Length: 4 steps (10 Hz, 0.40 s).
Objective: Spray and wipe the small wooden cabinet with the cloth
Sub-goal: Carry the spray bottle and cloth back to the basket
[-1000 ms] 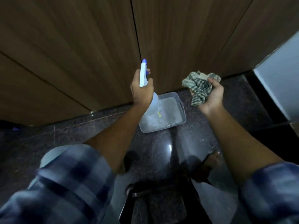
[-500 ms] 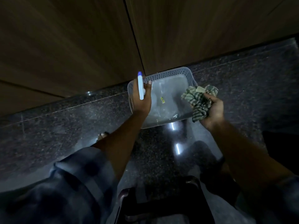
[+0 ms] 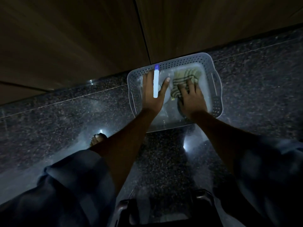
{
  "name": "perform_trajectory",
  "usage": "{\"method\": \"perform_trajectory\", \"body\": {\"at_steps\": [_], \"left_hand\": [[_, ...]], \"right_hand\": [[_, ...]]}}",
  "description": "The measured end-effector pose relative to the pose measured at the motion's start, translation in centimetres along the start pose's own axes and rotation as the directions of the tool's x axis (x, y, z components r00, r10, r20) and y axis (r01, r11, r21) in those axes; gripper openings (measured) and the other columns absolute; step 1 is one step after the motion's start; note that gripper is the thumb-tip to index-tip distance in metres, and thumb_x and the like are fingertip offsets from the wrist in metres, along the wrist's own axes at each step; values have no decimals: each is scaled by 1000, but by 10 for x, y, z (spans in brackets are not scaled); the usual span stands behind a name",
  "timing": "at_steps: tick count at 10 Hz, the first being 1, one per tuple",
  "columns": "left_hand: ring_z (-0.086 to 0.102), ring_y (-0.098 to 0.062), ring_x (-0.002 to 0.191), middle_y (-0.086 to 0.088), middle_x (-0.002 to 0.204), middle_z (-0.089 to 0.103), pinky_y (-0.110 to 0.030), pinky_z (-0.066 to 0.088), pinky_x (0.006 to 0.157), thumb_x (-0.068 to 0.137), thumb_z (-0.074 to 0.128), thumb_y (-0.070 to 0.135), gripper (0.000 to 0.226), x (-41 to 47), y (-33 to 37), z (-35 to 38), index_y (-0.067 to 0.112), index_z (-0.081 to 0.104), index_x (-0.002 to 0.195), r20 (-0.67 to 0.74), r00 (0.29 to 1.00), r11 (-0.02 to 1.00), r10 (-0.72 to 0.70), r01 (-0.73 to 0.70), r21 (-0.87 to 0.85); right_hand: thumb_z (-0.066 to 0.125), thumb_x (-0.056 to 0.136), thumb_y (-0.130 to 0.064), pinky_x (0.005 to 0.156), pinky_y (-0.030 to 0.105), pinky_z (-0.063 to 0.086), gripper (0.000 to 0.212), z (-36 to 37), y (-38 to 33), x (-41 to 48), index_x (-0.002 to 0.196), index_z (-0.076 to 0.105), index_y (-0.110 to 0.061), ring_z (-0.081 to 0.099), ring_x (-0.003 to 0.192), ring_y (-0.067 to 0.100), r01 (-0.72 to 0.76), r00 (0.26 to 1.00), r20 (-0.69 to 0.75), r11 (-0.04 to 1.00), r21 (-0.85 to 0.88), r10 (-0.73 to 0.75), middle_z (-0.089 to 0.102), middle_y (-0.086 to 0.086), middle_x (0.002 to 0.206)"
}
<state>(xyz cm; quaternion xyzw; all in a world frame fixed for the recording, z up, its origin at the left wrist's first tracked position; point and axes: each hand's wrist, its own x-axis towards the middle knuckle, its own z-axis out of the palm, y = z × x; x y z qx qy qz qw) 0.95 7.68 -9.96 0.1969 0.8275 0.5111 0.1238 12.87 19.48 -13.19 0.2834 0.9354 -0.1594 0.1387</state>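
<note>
— Where does the pale perforated plastic basket (image 3: pixel 216 89) sit?

— On the dark speckled stone floor (image 3: pixel 65 112) at 12 o'clock, just before the foot of the brown wooden cabinet (image 3: pixel 82 38).

— And inside it?

— The white plastic spray bottle (image 3: pixel 155 84) at its 9 o'clock side, gripped by the left hand (image 3: pixel 151 97). The striped woven cloth (image 3: pixel 185 75) lies at 2 o'clock, its near end held by the right hand (image 3: pixel 191 99).

— Anything nearer?

— A bare foot (image 3: pixel 98 139) at the basket's 7 o'clock, and a dark stool (image 3: pixel 164 210) at 6 o'clock.

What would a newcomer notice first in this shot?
The pale perforated basket glows on the dark speckled floor, right against the wooden cabinet. Both hands are down in it: the left hand grips a white spray bottle with a blue tip, and the right hand touches a striped cloth at the basket's far side.
</note>
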Motion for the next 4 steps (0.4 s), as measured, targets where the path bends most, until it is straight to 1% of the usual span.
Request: {"method": "perform_trajectory", "body": {"at_steps": [1,2,3,4], "left_hand": [[65,-30,107,-16,116,65,-43,54,94,95,69,34,44,-8,-2,-6,15,51,130,90,996,1000,-12,12,-1],[67,-35,91,-20,101,68,-50,55,82,93,72,30,54,-11,8,-7,-3,51,130,64,993,991,-101,95,89],[65,-32,87,-15,96,66,-50,55,79,91,76,30,59,-15,22,-10,-3,48,132,77,990,989,-118,110,103],[64,-28,92,-8,99,64,-48,56,82,86,81,21,68,-13,18,-20,2,43,140,174,972,985,-155,140,99]], "right_hand": [[46,99,-38,119,55,27,66,2,3,0,159,26,-20,9,153,43,-18,996,90,1000,-9,19,11,17,167],[49,97,-39,118,56,28,71,-11,4,0,160,23,-21,7,153,43,10,985,174,1000,-15,-7,8,15,168],[53,95,-46,118,54,29,75,-29,4,0,159,23,-23,14,150,45,39,976,216,999,-10,-36,10,14,167],[54,93,-52,114,53,35,73,-44,2,-3,155,29,-21,25,145,41,61,982,177,998,5,-61,20,14,163]]}}
